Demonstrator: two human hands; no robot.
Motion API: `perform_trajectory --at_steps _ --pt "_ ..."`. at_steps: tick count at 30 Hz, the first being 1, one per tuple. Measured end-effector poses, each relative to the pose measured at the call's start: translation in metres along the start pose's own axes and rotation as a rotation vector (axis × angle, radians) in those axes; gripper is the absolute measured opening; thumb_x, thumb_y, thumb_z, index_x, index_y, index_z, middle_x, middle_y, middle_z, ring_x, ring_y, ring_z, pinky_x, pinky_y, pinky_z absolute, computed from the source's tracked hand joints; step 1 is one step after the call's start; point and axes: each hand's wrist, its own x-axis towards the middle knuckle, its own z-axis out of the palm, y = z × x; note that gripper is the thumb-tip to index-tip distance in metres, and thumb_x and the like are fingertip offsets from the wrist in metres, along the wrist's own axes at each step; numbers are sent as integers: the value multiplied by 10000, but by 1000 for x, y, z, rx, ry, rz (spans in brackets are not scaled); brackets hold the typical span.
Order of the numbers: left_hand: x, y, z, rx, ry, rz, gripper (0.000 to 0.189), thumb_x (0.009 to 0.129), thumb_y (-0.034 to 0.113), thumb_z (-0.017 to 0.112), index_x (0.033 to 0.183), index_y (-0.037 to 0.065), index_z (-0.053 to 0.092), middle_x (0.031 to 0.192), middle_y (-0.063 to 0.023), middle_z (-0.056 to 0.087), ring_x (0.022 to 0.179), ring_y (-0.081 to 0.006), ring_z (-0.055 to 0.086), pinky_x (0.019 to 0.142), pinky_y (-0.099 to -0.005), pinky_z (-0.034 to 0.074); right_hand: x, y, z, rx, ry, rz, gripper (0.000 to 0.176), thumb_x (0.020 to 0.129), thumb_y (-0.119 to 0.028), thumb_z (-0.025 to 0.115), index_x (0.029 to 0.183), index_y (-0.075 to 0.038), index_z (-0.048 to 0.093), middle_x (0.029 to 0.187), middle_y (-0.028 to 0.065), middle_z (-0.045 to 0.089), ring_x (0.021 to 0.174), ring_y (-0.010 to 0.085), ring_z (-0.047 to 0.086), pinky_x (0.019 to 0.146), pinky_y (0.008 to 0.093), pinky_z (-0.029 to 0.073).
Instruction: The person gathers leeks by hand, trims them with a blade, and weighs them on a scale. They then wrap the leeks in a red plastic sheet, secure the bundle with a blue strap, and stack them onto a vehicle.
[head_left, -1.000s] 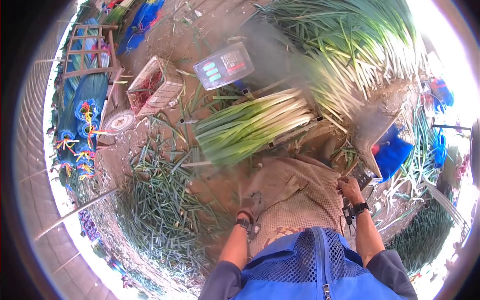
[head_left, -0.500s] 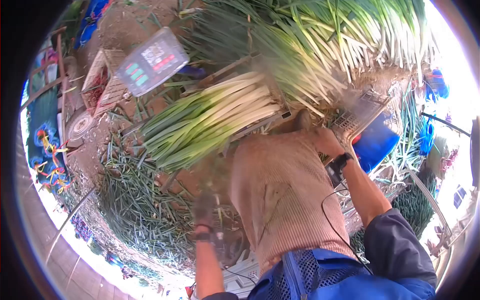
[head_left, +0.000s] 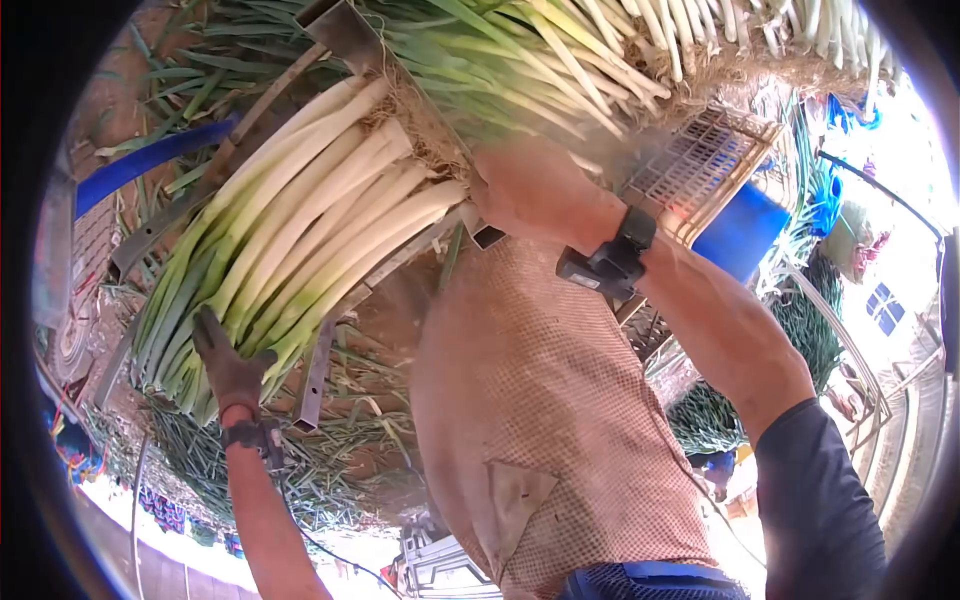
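Observation:
A thick bunch of long green onions point(head_left: 290, 230) lies in a metal frame point(head_left: 390, 262), roots towards an upright metal plate point(head_left: 400, 85) and leaves towards the lower left. My left hand point(head_left: 232, 362), in a dark glove, is laid on the leaves with thumb and fingers apart. At the root end, my right hand point(head_left: 545, 190) is against the end of the frame beside the plate. Its fingers are blurred and partly hidden, so their grip does not show. Dark straps with small devices circle both wrists.
More green onions point(head_left: 670, 30) are heaped beyond the frame. A plastic crate point(head_left: 705, 150) and a blue container point(head_left: 742, 232) stand to the right. Cut leaves point(head_left: 350, 460) litter the ground. A dusty apron point(head_left: 560, 400) covers my lap.
My view has come closer to the frame. My left hand has moved up onto the leaves, and my right hand has moved from beside the crate to the root end. The scale is out of view.

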Motion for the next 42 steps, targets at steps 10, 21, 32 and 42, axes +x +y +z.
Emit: perform_trajectory --at_steps 10,21,32,42 --pt "3 6 -6 18 -20 -14 1286 555 90 907 1613 78 176 1648 -226 194 1528 -402 172 1247 -448 232 -23 229 -155 -420 458 116 341 993 -325 562 1012 -11 692 877 212 715 781 338 699 728 443 530" --pt "10 -14 -2 144 -49 -4 1218 609 29 885 1615 85 201 1648 -199 233 1516 -355 255 1235 -400 247 -68 303 -86 55 855 363 213 907 -211 675 974 -15 726 788 174 714 733 280 701 674 396 541" --pt "-89 -81 -66 227 -253 -80 680 860 147 749 1460 -27 480 1351 -142 585 1157 -241 581 993 -338 468 -312 395 150 704 376 1073 302 910 -275 645 982 1 746 843 208 721 807 324 721 769 424 550" --pt "-182 135 -22 119 -691 -513 582 896 185 705 1413 -15 529 1235 -134 631 1050 -237 606 898 -344 489 -234 477 206 901 85 911 325 921 -325 613 1061 -52 719 865 170 728 787 320 724 681 399 556"
